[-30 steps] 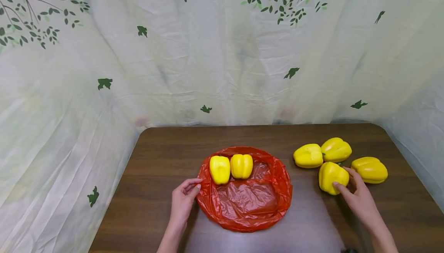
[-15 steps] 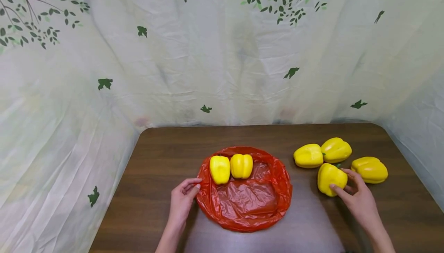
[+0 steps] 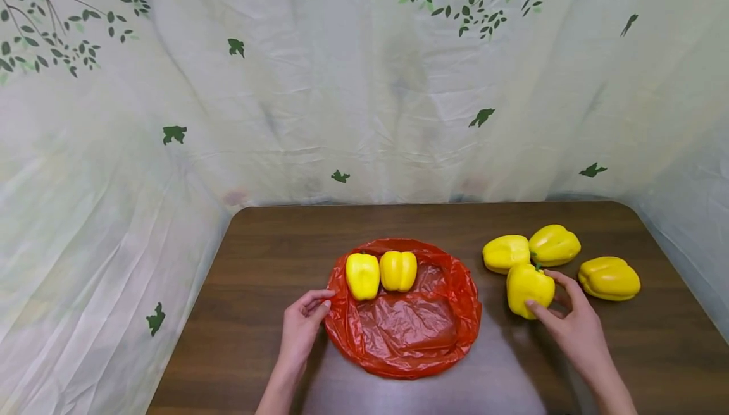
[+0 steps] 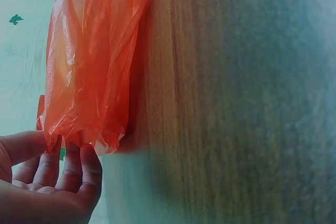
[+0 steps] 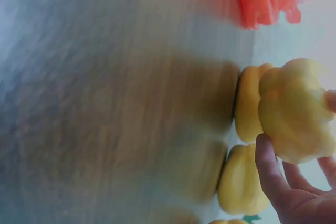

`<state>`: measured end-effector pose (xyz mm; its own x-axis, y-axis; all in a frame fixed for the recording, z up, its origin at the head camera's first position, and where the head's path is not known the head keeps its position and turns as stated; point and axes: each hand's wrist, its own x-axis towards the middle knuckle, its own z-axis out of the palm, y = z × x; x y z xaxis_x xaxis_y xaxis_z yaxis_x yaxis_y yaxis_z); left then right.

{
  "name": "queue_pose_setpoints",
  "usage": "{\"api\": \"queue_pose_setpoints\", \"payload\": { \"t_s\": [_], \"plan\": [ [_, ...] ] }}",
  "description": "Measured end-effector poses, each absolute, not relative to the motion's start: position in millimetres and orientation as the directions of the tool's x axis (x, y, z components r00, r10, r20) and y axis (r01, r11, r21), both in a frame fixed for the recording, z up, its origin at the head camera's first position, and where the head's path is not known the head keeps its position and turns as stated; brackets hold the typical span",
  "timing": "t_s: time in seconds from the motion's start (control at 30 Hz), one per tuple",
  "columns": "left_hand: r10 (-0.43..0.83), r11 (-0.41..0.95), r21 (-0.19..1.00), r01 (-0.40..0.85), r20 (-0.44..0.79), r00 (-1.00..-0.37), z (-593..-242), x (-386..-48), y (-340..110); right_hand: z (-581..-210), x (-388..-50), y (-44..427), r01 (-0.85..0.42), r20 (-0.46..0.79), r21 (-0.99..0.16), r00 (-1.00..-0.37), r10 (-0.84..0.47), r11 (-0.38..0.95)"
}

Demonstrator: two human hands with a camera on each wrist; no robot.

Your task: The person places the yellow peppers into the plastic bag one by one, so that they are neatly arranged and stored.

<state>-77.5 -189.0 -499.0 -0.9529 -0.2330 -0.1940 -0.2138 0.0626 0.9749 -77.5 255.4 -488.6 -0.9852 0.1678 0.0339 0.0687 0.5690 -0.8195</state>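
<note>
A pepper (image 3: pixel 526 291) is hanging above the worktop (image 3: pixel 273 238) at right; the right hand (image 3: pixel 574 325) is holding it, grip spread round its sides. Three others (image 3: pixel 506 253) are lying beyond and right. A bag (image 3: pixel 407 367) to the left is carrying two more (image 3: pixel 362 277); the left hand (image 3: pixel 302 325) is pinching its left edge, grip nearly closed.

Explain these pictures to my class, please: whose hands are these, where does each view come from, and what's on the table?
There is no robot here, just a person's two bare hands. The wide picture is from a camera on the head; the other two are from cameras on each wrist, so the table appears sideways there. On it, an open red plastic bag holds two yellow peppers. The left hand pinches the bag's edge. The right hand holds another yellow pepper, raised above the table; three more peppers lie near it.
</note>
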Motion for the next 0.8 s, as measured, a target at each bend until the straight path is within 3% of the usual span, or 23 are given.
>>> {"api": "queue_pose_setpoints", "payload": {
  "t_s": [0.3,0.8],
  "plan": [
    [-0.219,0.069,0.976,-0.208,-0.189,-0.957,-499.7,-78.2,-189.5,-485.3,-81.6,236.6,-0.05,0.112,-0.86,-0.989,0.093,0.508],
    [-0.231,0.09,0.976,-0.198,-0.174,-0.957,-499.1,-78.7,-189.2,-467.8,-90.0,207.0,-0.02,0.037,-0.907,-0.999,0.031,0.42]
  ]
}}
